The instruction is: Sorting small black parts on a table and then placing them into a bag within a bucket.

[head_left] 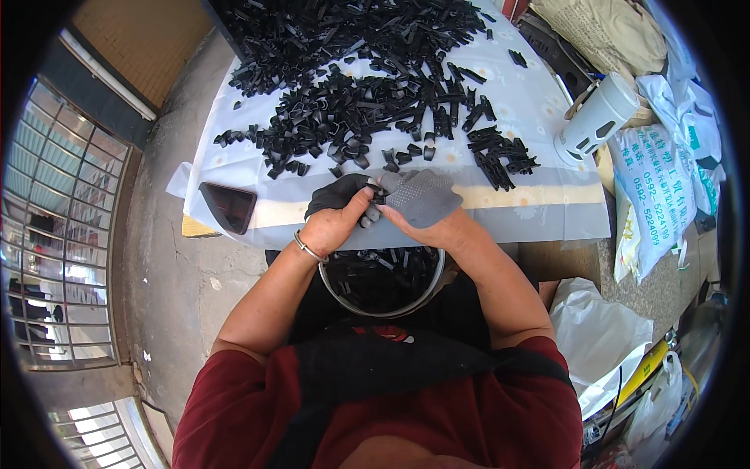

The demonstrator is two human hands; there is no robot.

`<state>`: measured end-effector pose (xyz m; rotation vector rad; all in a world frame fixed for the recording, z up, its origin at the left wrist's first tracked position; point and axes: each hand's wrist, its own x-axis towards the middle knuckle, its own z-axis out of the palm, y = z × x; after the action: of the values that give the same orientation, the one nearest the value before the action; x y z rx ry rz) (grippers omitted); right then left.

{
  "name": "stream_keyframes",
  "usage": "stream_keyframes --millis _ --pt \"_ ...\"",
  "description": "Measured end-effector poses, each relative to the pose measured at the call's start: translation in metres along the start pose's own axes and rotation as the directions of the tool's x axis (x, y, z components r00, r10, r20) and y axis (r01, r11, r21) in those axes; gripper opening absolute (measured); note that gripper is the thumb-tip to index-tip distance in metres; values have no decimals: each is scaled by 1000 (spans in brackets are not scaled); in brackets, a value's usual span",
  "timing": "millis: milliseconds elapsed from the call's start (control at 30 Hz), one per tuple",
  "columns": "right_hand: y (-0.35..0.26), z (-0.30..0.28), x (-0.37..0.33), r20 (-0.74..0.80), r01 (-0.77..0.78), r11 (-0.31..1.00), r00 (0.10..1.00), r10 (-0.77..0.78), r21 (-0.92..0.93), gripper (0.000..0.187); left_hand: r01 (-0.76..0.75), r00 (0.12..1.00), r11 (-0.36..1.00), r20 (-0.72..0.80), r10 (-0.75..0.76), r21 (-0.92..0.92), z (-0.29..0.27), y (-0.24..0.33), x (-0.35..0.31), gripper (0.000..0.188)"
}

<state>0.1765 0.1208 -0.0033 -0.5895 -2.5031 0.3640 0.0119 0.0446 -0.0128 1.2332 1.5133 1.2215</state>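
Observation:
Both hands meet over the table's near edge, thumbs and fingers closed around a small black plastic part [378, 193], mostly hidden by the fingers. My left hand [337, 207] wears a black partial glove that leaves the thumb bare, with a bracelet at the wrist. My right hand [422, 202] wears a grey dotted partial glove. Just below them, a round bowl [329, 286] in my lap holds several more black parts. Beyond the hands, a large pile of loose black plastic pieces [336, 109] spreads over the table. A smaller group of longer black pieces [500, 156] lies to the right.
A cloth-covered table [547, 195] carries a dark phone [229, 208] at left and a white tumbler [598, 117] at right. White printed sacks [656, 195] stand beyond the right edge. A white plastic bag [598, 336] sits low on the right. Left is a barred window [62, 227].

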Motion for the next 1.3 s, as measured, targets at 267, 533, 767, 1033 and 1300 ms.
stream_keyframes --millis 267,533,767,1033,1300 --pt "-2 -3 -2 -36 29 1000 999 -29 6 33 4 1000 1000 -21 -4 -17 2 -3 -2 24" --pt "2 -11 2 -156 -19 997 987 30 72 27 117 980 943 -119 -161 -311 2 3 3 26" --pt "-10 -14 4 -178 9 986 984 20 164 28 -39 993 991 -108 54 131 5 17 -11 21" --pt "-10 -8 -2 -107 70 994 992 -61 82 32 -17 997 998 -69 22 66 13 17 -20 37" --pt "-14 -20 1 -92 -36 962 994 63 270 31 58 976 984 -199 -91 -168 8 5 -8 40"
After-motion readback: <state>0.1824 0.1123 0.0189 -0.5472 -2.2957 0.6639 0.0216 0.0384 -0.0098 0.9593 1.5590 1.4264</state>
